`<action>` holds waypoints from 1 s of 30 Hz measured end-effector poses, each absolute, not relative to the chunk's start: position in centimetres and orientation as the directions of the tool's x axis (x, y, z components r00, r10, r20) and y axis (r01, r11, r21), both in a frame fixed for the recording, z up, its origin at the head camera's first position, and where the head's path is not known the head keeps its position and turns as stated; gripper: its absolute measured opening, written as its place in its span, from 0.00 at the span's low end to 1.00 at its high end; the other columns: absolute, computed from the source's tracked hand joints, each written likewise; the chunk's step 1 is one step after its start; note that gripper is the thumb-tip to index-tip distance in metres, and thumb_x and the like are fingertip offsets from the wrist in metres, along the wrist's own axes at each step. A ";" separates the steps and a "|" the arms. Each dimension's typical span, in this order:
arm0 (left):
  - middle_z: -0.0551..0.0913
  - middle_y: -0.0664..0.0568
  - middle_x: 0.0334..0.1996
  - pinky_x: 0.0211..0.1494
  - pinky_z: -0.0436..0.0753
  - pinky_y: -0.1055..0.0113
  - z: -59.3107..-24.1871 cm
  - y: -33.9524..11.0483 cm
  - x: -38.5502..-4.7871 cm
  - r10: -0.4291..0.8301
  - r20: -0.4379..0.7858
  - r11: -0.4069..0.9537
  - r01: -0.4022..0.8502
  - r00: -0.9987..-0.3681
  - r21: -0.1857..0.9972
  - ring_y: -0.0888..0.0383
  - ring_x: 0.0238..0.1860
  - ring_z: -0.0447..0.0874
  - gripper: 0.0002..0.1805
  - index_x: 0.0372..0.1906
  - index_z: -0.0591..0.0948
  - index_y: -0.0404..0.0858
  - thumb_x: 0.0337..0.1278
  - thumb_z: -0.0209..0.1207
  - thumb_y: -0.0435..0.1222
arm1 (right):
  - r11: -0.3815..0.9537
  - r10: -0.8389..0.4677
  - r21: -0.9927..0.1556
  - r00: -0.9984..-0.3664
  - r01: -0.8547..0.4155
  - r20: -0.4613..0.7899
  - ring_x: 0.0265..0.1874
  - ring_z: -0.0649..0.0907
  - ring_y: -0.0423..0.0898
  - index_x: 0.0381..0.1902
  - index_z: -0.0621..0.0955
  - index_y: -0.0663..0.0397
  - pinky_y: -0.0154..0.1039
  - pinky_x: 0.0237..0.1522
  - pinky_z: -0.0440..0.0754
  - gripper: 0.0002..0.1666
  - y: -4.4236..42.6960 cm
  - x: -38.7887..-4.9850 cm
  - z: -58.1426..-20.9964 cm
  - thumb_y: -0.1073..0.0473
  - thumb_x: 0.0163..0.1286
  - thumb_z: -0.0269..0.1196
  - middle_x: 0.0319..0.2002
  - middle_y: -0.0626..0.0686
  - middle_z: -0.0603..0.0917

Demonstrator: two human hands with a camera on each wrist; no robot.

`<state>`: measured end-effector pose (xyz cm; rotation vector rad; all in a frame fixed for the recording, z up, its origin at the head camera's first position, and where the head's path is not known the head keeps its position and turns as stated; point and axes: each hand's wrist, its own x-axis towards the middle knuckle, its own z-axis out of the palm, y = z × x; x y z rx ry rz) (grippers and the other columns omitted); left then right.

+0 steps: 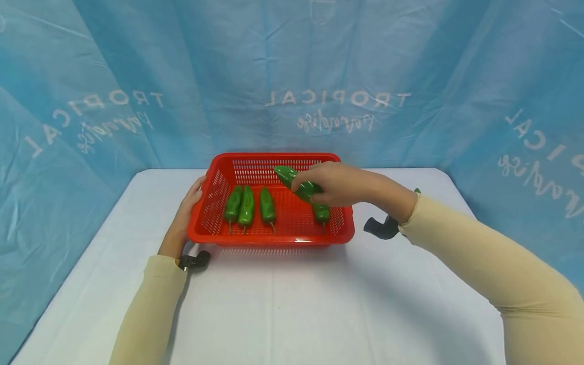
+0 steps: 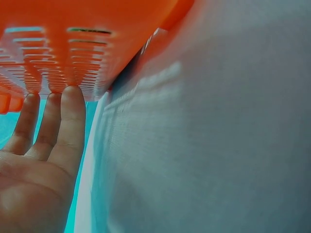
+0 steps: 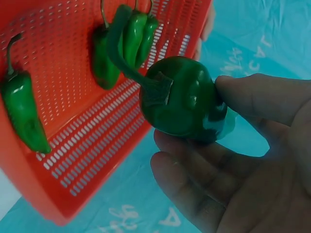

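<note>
Four long, glossy green peppers (image 1: 246,208) lie in the red slotted plastic basket (image 1: 274,240) on the white-clothed desk (image 1: 283,304). Left hand (image 1: 186,210) has straight fingers against the basket's side, probably just steadying it; right hand (image 1: 327,182) pinches a fifth pepper (image 1: 286,176) above.

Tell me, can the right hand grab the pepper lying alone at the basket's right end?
Probably not right away: the basket has an open top and the lone pepper lies near the right hand, but that hand is gripping another pepper.
</note>
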<state>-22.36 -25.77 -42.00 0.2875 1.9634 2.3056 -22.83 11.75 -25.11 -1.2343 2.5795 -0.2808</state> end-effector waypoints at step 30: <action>0.64 0.52 0.70 0.58 0.83 0.70 -41.8 -25.5 -22.1 0.170 0.041 -0.156 0.015 -0.985 0.988 0.59 0.63 0.72 0.29 0.79 0.52 0.55 0.78 0.39 0.46 | 0.699 -0.715 -0.390 -0.606 -0.600 -0.348 0.67 0.70 0.49 0.65 0.75 0.42 0.50 0.67 0.74 0.24 6.7 -28.6 -30.1 0.61 0.72 0.58 0.68 0.49 0.72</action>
